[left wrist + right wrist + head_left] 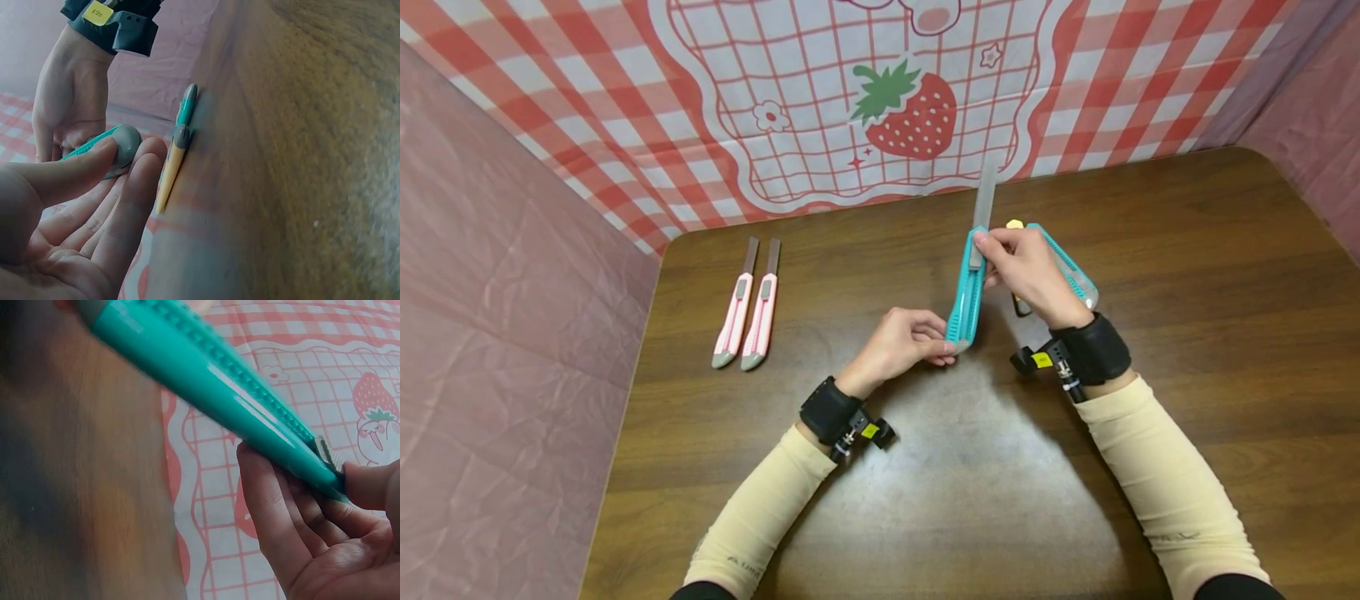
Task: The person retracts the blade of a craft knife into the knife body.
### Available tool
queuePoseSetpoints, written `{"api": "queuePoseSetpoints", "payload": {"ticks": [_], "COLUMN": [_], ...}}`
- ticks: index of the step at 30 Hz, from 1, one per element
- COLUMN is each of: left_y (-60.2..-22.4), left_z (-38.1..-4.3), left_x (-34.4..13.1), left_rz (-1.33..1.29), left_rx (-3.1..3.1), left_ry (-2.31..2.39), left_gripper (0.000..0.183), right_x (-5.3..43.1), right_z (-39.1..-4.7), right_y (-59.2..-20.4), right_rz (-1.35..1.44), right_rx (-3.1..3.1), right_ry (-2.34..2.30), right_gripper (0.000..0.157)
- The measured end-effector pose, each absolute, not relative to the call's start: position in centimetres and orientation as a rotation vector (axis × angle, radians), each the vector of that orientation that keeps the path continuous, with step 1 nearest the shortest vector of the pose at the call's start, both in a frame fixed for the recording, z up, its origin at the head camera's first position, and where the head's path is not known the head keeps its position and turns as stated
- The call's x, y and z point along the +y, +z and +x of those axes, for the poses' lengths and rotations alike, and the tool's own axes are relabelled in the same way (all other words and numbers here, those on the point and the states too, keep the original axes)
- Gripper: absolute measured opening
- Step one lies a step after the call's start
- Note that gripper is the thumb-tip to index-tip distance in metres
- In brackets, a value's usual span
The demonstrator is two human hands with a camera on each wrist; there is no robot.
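A teal utility knife (964, 292) is held up over the table, tilted, its long blade (985, 193) extended away from me. My right hand (1026, 271) pinches it near the blade end, with the thumb at the grey slider (327, 455). At the near end, my left hand (898, 343) pinches the grey end cap (127, 149) between thumb and fingers. Behind the right hand lie a second teal utility knife (1075, 275) and a yellow-and-black one (1015, 224), the latter mostly hidden in the head view.
Two pink utility knives (732, 323) with blades out lie side by side on the left of the wooden table (850, 517). A red-and-white checked cloth (805, 100) with a strawberry print hangs along the back edge. Pink cloth (497, 333) covers the sides.
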State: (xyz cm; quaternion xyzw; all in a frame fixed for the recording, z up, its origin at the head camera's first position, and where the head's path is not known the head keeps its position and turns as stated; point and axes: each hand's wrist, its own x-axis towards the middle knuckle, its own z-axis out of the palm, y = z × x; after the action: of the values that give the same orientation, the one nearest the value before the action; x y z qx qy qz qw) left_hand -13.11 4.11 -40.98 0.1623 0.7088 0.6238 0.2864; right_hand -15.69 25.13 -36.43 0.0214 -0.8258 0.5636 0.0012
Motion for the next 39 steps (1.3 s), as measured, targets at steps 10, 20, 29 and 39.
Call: {"api": "queuePoseSetpoints", "payload": {"ticks": [10, 20, 29, 39], "left_y": [-41.1, -41.05, -40.85, -40.76], "left_z": [-13.2, -13.19, -13.37, -13.41], "left_x": [4.15, 4.15, 4.04, 3.84], "left_rz": [0.413, 0.411, 0.41, 0.425], "left_rx": [1.892, 1.894, 1.909, 1.889], "left_ry": [1.685, 1.672, 1.673, 1.706], "left_gripper": [0.016, 0.017, 0.019, 0.02], "right_x": [25.08, 24.94, 24.88, 24.71], "right_z": [-15.67, -15.57, -15.51, -15.45], "right_y": [-36.4, -36.24, -36.16, -36.03], "right_rz": [0.074, 0.098, 0.134, 0.083], "right_rx": [-2.605, -2.62, -2.628, -2.603], "right_ry": [1.684, 1.64, 1.619, 1.741], "right_gripper": [0.038, 0.033, 0.03, 0.038]}}
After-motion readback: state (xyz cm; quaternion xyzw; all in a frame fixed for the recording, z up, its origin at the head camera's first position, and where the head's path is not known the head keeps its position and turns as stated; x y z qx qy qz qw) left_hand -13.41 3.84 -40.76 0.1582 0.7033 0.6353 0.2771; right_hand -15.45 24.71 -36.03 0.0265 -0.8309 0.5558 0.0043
